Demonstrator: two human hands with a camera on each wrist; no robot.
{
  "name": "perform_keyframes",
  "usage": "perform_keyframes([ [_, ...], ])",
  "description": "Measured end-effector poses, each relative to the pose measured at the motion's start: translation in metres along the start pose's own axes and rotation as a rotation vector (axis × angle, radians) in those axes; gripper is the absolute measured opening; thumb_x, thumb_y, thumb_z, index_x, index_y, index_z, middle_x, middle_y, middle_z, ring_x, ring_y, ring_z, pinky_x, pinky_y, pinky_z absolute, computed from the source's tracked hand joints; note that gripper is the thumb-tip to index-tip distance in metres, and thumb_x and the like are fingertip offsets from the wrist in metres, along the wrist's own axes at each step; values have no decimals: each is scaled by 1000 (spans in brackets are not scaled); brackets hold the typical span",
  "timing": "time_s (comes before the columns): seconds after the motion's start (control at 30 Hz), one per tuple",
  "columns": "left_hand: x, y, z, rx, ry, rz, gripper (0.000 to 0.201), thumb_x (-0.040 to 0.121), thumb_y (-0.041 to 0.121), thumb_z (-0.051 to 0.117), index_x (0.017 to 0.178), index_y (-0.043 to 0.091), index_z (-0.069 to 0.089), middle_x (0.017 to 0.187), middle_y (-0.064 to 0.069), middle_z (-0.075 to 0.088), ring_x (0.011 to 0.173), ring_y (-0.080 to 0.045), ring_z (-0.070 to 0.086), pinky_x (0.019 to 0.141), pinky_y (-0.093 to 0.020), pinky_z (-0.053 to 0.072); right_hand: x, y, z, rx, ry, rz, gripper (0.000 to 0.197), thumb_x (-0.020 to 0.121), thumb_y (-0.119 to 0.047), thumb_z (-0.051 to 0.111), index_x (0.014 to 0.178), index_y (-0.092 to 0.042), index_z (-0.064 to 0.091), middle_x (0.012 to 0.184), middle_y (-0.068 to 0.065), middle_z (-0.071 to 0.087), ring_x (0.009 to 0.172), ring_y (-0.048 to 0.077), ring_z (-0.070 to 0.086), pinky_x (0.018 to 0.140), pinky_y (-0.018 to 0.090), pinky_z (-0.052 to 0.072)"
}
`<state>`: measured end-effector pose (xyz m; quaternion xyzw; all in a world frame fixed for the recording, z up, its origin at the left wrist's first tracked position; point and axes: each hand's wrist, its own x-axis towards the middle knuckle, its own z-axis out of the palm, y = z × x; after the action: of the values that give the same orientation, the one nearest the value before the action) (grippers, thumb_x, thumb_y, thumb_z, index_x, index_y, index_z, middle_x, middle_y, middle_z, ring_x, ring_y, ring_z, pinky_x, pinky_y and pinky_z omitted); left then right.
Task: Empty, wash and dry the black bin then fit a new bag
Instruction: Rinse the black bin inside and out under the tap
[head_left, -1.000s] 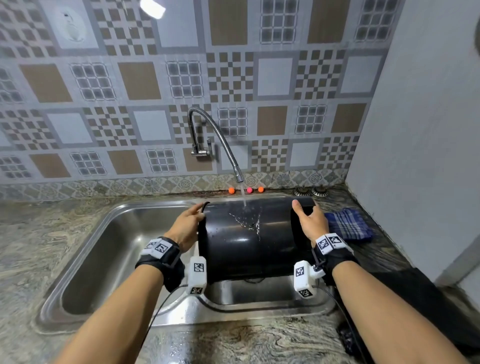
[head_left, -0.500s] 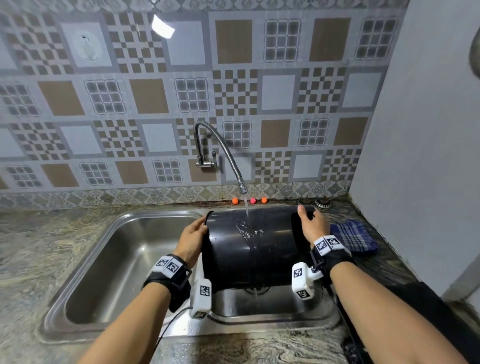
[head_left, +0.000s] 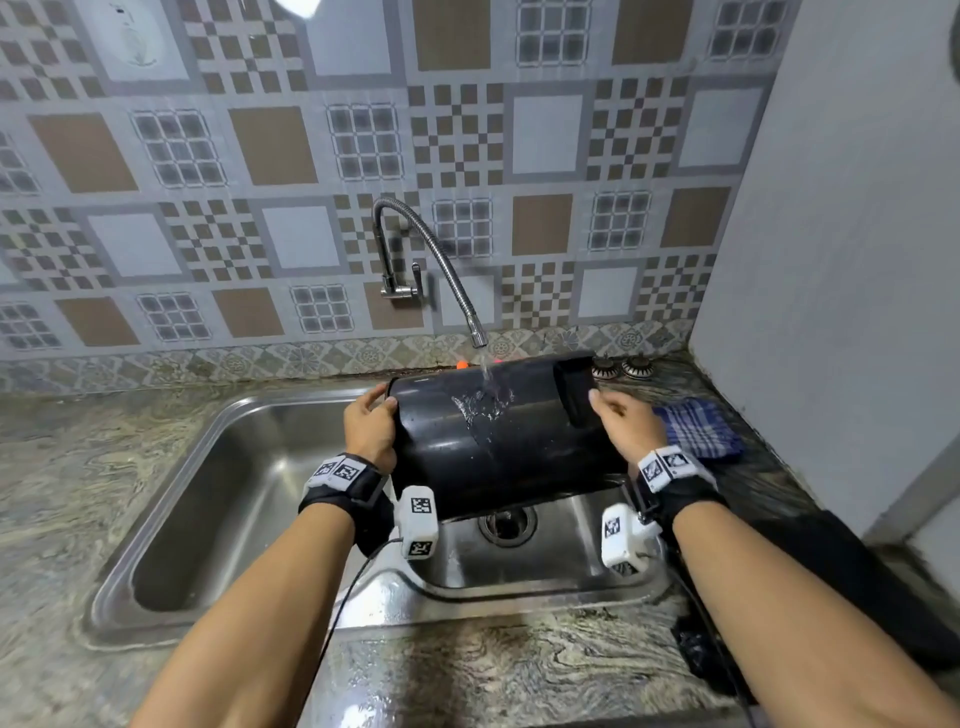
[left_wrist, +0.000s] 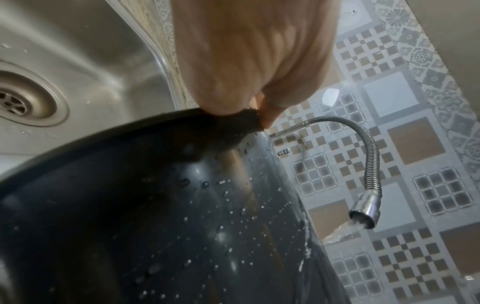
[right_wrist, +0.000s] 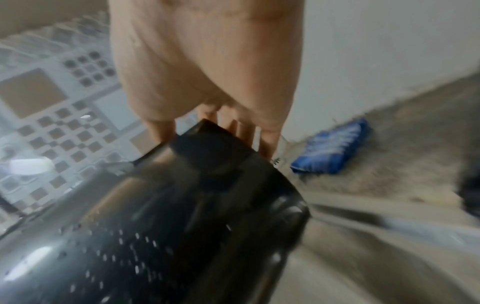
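Two hands grip one bin — sideways.

The black bin has turned under the tap's stream, its right end now tipped up toward the sink's back edge, a boxy projection showing.

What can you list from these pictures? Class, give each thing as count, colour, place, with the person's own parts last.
bin: one, black, on its side over the sink, under the running water
tap: one, chrome, on the tiled wall
sink: one, steel, set in the counter
cloth: one, blue checked, on the counter, right of the bin
left hand: one, grips the bin's left end
right hand: one, fingers round the bin's right end
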<state>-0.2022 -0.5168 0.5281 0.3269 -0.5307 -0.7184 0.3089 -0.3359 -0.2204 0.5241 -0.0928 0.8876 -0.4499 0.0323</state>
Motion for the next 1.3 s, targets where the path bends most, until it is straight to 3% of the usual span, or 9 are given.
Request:
perform_keyframes([
  [0.13, 2, 5, 6, -31, -28, -17, 27, 93, -8, 49, 112, 3, 64, 86, -11, 67, 82, -28, 62, 85, -40, 53, -24, 29, 15, 315, -6, 63, 51, 86, -59, 59, 127, -30, 59, 124, -7, 62, 119, 14, 55, 103, 31, 41],
  [0.3, -6, 13, 14, 76, -147, -44, 32, 81, -12, 43, 58, 7, 54, 51, -4, 49, 49, -20, 47, 50, -26, 44, -35, 39, 22, 396, 22, 7, 53, 87, -34, 69, 136, -22, 53, 118, -7, 62, 114, 9, 56, 96, 21, 37],
  [0.5, -11, 7, 15, 195, -282, -72, 43, 96, 2, 36, 111, 29, 66, 81, 3, 68, 69, -15, 61, 62, -26, 50, -29, 45, 18, 347, 42, 49, 60, 83, -48, 69, 137, -28, 52, 126, -6, 60, 122, 15, 54, 108, 36, 39],
  [0.6, -14, 0, 12, 207, -221, -64, 54, 94, 2, 35, 129, 38, 57, 71, -1, 51, 50, -13, 45, 49, -23, 44, -26, 45, 18, 307, 42, 18, 51, 80, -52, 70, 128, -36, 58, 125, -6, 61, 119, 15, 54, 106, 37, 41],
  [0.73, -30, 2, 11, 202, -79, -44, 29, 91, -4, 34, 113, 4, 52, 74, -8, 41, 55, -17, 38, 33, -15, 34, -23, 41, 19, 285, 59, -21, 39, 78, -54, 71, 113, -39, 65, 110, -9, 67, 106, 14, 61, 97, 37, 48],
  [0.9, -34, -7, 1, 224, -143, -55, 38, 90, -5, 38, 124, 8, 52, 100, -10, 62, 78, -20, 58, 65, -28, 49, -28, 37, 20, 264, 117, -39, 27, 79, -46, 74, 100, -29, 68, 89, -10, 68, 89, 15, 64, 81, 30, 50],
  [1.03, -46, -9, -3, 214, -268, -140, 47, 100, 14, 39, 126, 52, 48, 112, 9, 66, 97, -16, 60, 75, -37, 51, -32, 41, 25, 249, 149, -37, 25, 80, -47, 73, 97, -29, 66, 85, -13, 66, 86, 17, 63, 78, 29, 47],
  [1.2, -46, -15, -5, 158, -222, -82, 45, 84, -14, 37, 120, 0, 59, 92, -13, 68, 78, -27, 63, 57, -25, 52, -23, 31, 16, 247, 122, 8, 30, 81, -50, 70, 98, -27, 65, 90, -4, 67, 91, 21, 62, 86, 33, 49],
  [1.3, -49, -19, -12, 134, -326, -24, 57, 83, -23, 34, 124, 5, 61, 105, -11, 73, 99, -30, 69, 71, -26, 58, -11, 27, 12, 238, 114, 55, 36, 80, -55, 68, 101, -26, 63, 100, 1, 67, 98, 26, 61, 92, 37, 49],
])
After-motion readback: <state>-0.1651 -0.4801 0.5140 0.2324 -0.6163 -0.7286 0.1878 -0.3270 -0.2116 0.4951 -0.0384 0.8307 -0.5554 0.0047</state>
